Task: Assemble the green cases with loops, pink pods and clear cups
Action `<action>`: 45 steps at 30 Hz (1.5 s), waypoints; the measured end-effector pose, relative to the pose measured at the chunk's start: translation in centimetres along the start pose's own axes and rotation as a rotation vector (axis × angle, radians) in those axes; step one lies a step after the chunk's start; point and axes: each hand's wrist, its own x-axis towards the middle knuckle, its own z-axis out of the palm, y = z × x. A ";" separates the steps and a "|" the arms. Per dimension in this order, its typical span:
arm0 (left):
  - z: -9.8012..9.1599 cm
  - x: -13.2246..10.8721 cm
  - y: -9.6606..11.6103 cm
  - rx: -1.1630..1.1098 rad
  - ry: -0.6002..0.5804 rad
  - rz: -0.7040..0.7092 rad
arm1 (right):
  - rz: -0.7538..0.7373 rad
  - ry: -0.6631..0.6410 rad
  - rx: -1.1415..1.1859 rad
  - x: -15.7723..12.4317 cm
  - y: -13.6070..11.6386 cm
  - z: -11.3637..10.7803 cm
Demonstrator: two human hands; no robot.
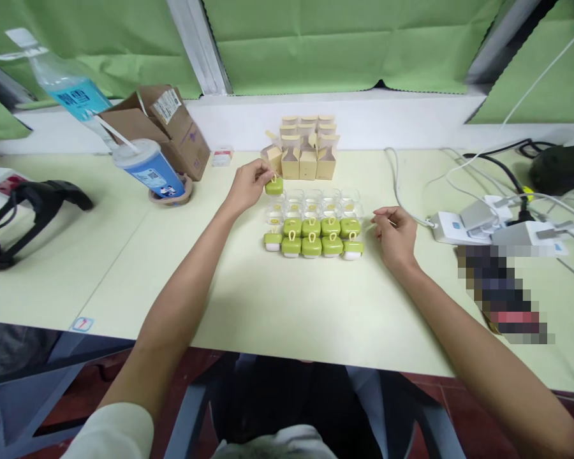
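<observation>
My left hand is closed on a small green case with a pale loop on top. It holds the case over the left end of the clear plastic cups. Nearer to me stand two rows of similar green cases with white bottoms, each with a loop. To the right of these rows, my right hand hovers with curled fingers pressed together; whether something small is in them cannot be made out. Several small open cardboard boxes stand behind the cups, near the left hand.
At the left are a blue drink cup with a straw, a tilted bottle, a brown carton and a black headset-like strap. A power strip with cables and a blurred dark object lie at the right.
</observation>
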 end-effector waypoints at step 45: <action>0.2 -1.1 -0.6 0.175 -0.184 -0.004 | -0.036 -0.035 -0.058 0.0 0.5 -0.3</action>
